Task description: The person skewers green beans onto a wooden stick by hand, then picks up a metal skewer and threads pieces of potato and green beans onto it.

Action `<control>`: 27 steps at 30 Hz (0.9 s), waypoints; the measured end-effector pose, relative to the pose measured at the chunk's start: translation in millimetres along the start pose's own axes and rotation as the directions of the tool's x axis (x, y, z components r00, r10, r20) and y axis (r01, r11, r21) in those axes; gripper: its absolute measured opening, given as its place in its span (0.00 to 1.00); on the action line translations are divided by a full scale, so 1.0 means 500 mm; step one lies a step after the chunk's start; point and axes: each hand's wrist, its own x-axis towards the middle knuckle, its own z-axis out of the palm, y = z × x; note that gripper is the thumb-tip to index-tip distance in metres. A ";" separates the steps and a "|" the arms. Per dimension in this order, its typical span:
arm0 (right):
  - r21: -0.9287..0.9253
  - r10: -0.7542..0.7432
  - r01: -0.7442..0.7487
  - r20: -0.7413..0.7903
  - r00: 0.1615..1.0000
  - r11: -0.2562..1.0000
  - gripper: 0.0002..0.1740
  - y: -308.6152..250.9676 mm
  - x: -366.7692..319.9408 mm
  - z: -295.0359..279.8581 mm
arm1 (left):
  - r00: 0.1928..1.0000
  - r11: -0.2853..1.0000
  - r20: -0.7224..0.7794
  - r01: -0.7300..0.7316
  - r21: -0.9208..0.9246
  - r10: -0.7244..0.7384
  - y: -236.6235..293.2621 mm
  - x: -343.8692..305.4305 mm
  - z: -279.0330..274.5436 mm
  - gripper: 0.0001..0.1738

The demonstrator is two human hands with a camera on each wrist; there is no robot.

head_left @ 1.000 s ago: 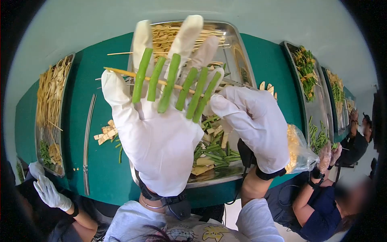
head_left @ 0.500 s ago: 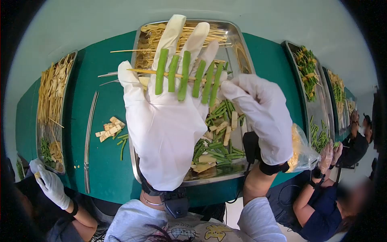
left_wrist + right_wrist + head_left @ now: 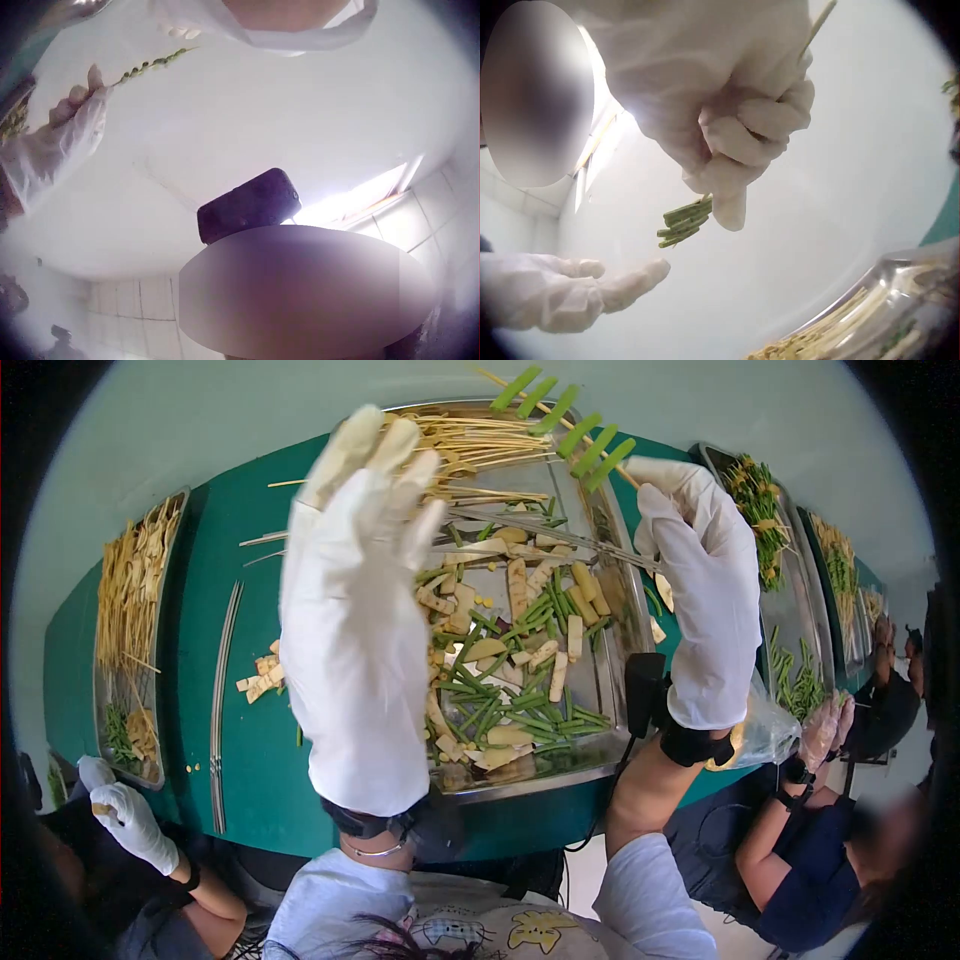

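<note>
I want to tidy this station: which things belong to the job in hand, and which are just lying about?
Apparently in the job:
right hand
skewer it pinches
green pieces threaded on it
tray of cut vegetables

Probably just lying about:
metal rods left of the tray
plastic bag right of it

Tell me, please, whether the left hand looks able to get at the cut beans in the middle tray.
Probably yes: the left hand looks empty, and many cut beans lie uncovered in the tray.
</note>
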 end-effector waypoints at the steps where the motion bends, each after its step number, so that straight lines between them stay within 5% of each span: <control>1: 0.020 0.016 -0.016 0.014 1.000 1.000 0.10 -0.007 -0.004 -0.002 | 0.998 0.976 -0.021 -0.058 0.208 0.064 0.010 -0.002 0.013 0.26; 3: -0.001 -0.005 0.005 0.014 1.000 1.000 0.10 -0.005 -0.006 -0.009 | 0.989 0.845 0.078 -0.148 0.514 0.125 0.019 -0.013 0.020 0.19; 5: -0.010 -0.010 0.011 0.038 0.999 1.000 0.10 -0.003 -0.009 -0.015 | 0.956 0.477 0.295 -0.257 0.841 -0.005 0.002 -0.023 -0.009 0.19; 8: -0.036 -0.025 0.030 0.117 0.993 0.999 0.10 0.001 -0.011 -0.030 | 0.869 -0.035 0.352 -0.387 0.921 -0.348 -0.008 -0.055 0.000 0.19; 10: -0.083 -0.066 0.083 0.189 0.980 0.993 0.10 0.017 -0.012 -0.038 | 0.787 -0.046 0.594 -0.608 0.793 -0.164 -0.054 -0.073 -0.029 0.05; 12: -0.195 -0.052 0.103 0.253 0.966 0.975 0.11 0.010 -0.019 -0.047 | 0.817 -0.092 0.576 -0.577 0.812 -0.038 -0.074 -0.094 -0.025 0.05; 15: -0.264 -0.095 0.180 0.304 0.948 0.948 0.11 0.022 -0.026 -0.054 | 0.825 -0.050 0.536 -0.552 0.833 -0.177 -0.071 -0.084 -0.021 0.06; 17: -0.286 -0.145 0.244 0.327 0.934 0.927 0.12 0.031 -0.029 -0.056 | 0.821 -0.137 0.480 -0.538 0.831 -0.310 -0.089 -0.080 -0.028 0.06; 21: -0.344 -0.252 0.398 0.399 0.882 0.850 0.12 0.038 -0.038 -0.071 | 0.757 0.058 0.579 -0.592 0.804 -0.304 -0.119 -0.081 -0.036 0.06; 24: -0.319 -0.298 0.469 0.461 0.836 0.823 0.13 0.049 -0.039 -0.085 | 0.725 -0.018 0.470 -0.553 0.833 -0.504 -0.112 -0.074 -0.015 0.21; 27: -0.294 -0.322 0.483 0.460 0.828 0.825 0.13 0.052 -0.043 -0.098 | 0.711 0.007 0.611 -0.650 0.760 -0.348 -0.151 -0.073 -0.062 0.21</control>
